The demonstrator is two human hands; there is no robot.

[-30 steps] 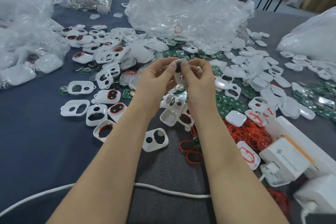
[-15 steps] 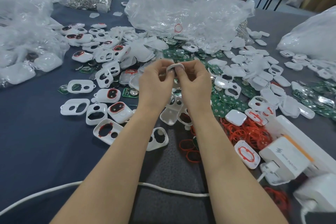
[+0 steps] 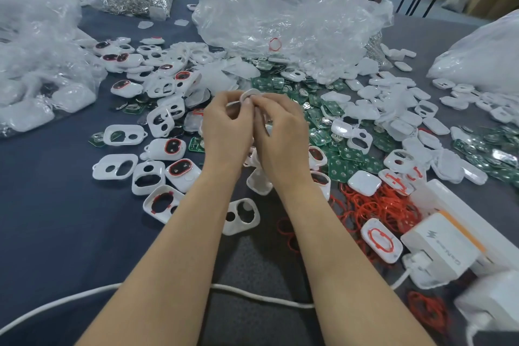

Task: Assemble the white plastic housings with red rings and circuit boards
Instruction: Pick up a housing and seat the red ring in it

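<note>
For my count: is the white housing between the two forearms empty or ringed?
Empty of a ring: the white housing shows two holes with plain white edges, no red.
</note>
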